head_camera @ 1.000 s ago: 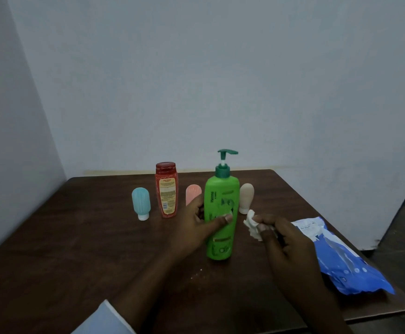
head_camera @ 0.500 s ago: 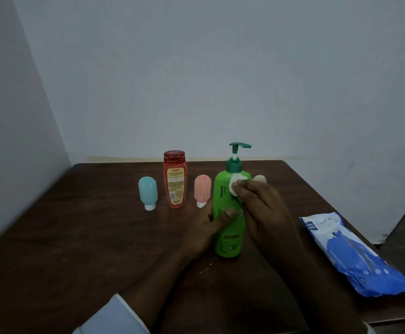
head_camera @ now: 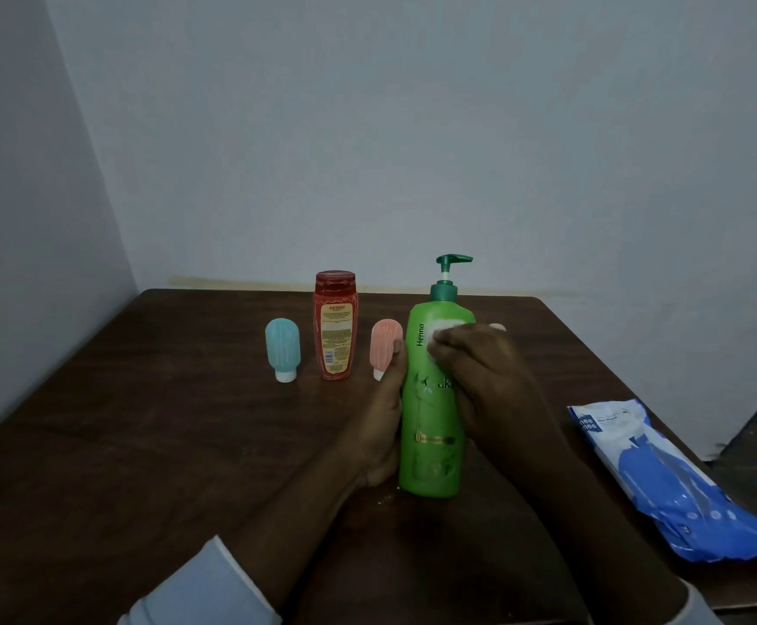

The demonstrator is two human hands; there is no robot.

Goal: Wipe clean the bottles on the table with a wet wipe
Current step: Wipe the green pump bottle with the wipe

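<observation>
Now, left hand (head_camera: 379, 426): is gripping the green pump bottle (head_camera: 431, 426) from its left side, with the thumb lying straight up along the bottle's edge and the palm against the lower body. The other fingers are wrapping behind the bottle, out of sight.
Right hand (head_camera: 480, 372): is bunching its fingers (head_camera: 455, 342) tightly on the wet wipe (head_camera: 440, 329) and pressing it against the bottle's upper front, just below the shoulder.
Wet wipe: is showing only as a small white crumpled patch, thin and soft, above and left of the fingertips.
Green pump bottle: is standing upright near the middle of the counter (head_camera: 142, 421), between both hands. It is smooth glossy plastic, tall with rounded shoulders, and its darker green pump spout is pointing right. "Henna" is running up its left side.
Red bottle (head_camera: 335, 327): is standing upright at the back, with flat-sided translucent plastic, a wide red cap and a yellowish label.
Blue bottle (head_camera: 282, 347) and pink bottle (head_camera: 383, 342): are standing cap-down either side of the red one. Both are small, rounded, ribbed and matte, with white caps.
Cream bottle (head_camera: 497, 327): is showing only its rounded top behind the right hand.
Wipes pack (head_camera: 665, 475): is lying flat at the counter's right edge, well apart from the bottles, in crinkled blue-and-white film.
Counter: is showing dark brown wood grain, with pale crumbs lying by the green bottle's base.
</observation>
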